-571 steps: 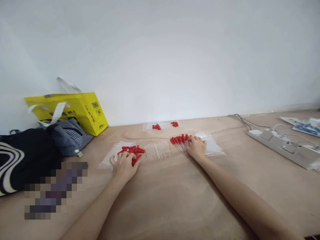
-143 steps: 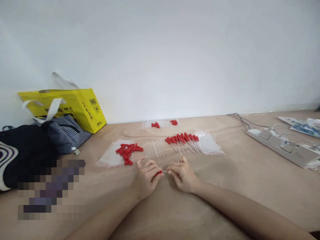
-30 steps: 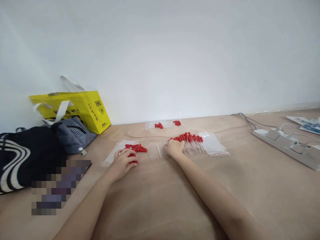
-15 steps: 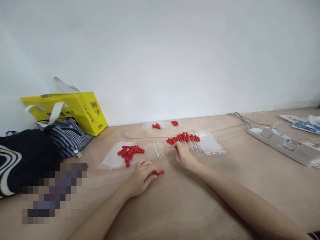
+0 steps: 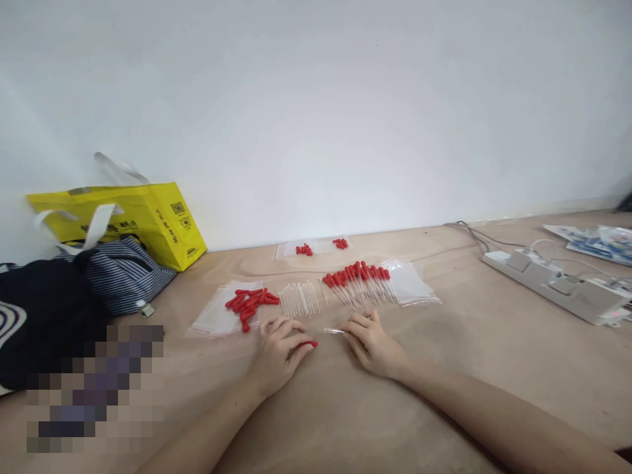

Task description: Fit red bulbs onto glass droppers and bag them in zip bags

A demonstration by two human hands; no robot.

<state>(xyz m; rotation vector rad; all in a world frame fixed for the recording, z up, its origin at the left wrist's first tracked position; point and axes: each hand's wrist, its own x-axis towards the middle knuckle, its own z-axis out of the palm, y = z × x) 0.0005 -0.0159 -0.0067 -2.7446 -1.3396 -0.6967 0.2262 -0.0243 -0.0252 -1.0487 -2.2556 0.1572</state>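
Between the thumb and fingers of my left hand (image 5: 280, 350) is a red rubber bulb (image 5: 311, 343), its end poking out to the right. My right hand (image 5: 374, 346) pinches a thin clear glass tube (image 5: 332, 330), which points left toward that bulb with a small gap between them. Behind my left hand, loose red bulbs (image 5: 251, 301) lie piled on clear plastic bags (image 5: 210, 319). A row of bare glass tubes (image 5: 299, 299) lies in the middle. Beyond my right hand are several glass droppers (image 5: 360, 276) with red bulbs fitted, side by side.
More clear bags (image 5: 412, 284) lie right of the droppers. A further bag (image 5: 286, 250) with red bulbs sits by the wall. At right are a power strip (image 5: 553, 286) and blue-white packets (image 5: 597, 242). A yellow bag (image 5: 148, 217), striped pouch (image 5: 133, 273) and black bag (image 5: 49, 322) stand left.
My right hand has drawn back from beside the droppers toward my left hand, now bringing a glass tube. My left hand stays nearly in place with the bulb; the view shifts slightly.
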